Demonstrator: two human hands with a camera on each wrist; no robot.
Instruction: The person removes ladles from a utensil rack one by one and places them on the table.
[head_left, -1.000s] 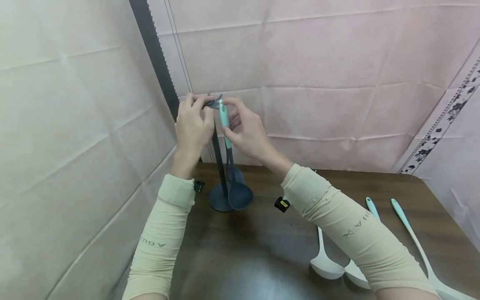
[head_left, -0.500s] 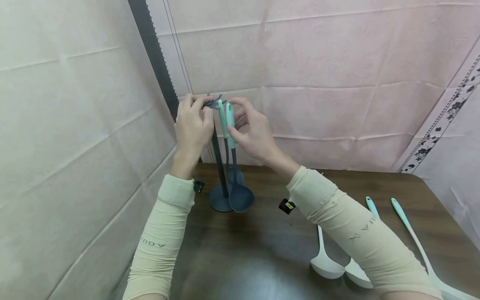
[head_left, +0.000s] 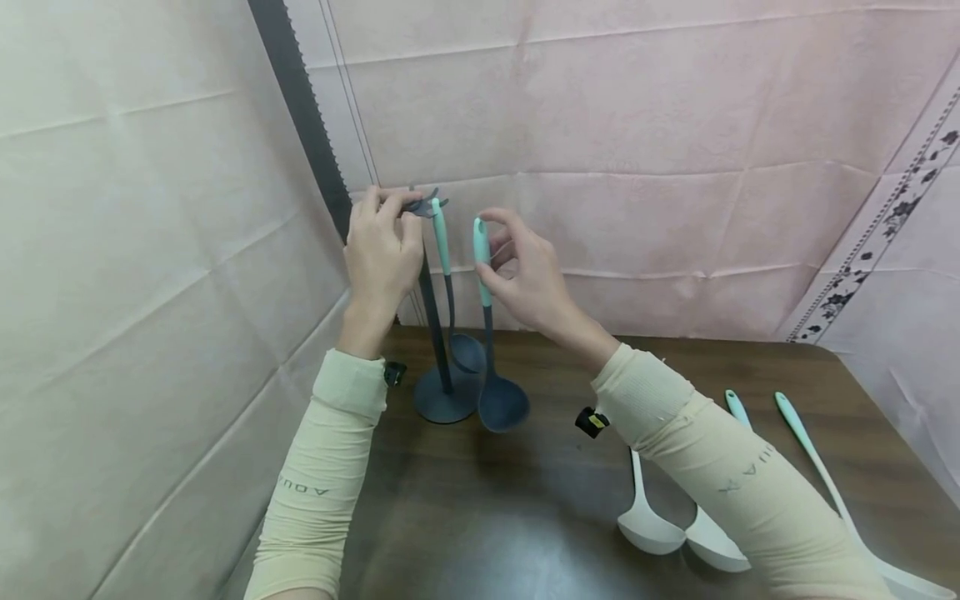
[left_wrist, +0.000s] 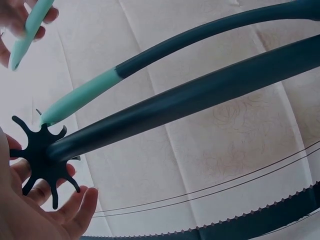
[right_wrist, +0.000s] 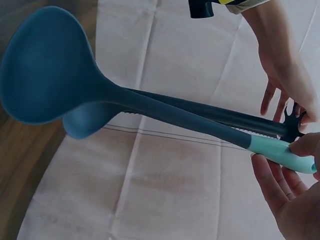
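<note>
My right hand (head_left: 531, 271) pinches the mint handle of a dark blue ladle (head_left: 502, 404) between thumb and fingers. This ladle hangs upright, bowl down, a short way right of a dark utensil stand (head_left: 429, 304) with a round base. At the stand's top, my left hand (head_left: 382, 250) holds the ring of hooks (left_wrist: 45, 155), fingers bent about it in the left wrist view. A second dark blue ladle (head_left: 467, 354) with a mint handle (left_wrist: 82, 97) hangs from one of those hooks. In the right wrist view the held ladle (right_wrist: 50, 65) partly covers the hanging one.
On the brown table (head_left: 555, 500) at the right lie a white ladle (head_left: 651, 529), another white ladle (head_left: 712, 542) partly under my right forearm, and a long-handled white utensil (head_left: 832, 479). Cloth walls (head_left: 622, 233) rise behind the table and at left.
The right hand has carried its ladle from the stand's hooks to the right, opening a gap to the hanging ladle. My left hand stays on the stand's top.
</note>
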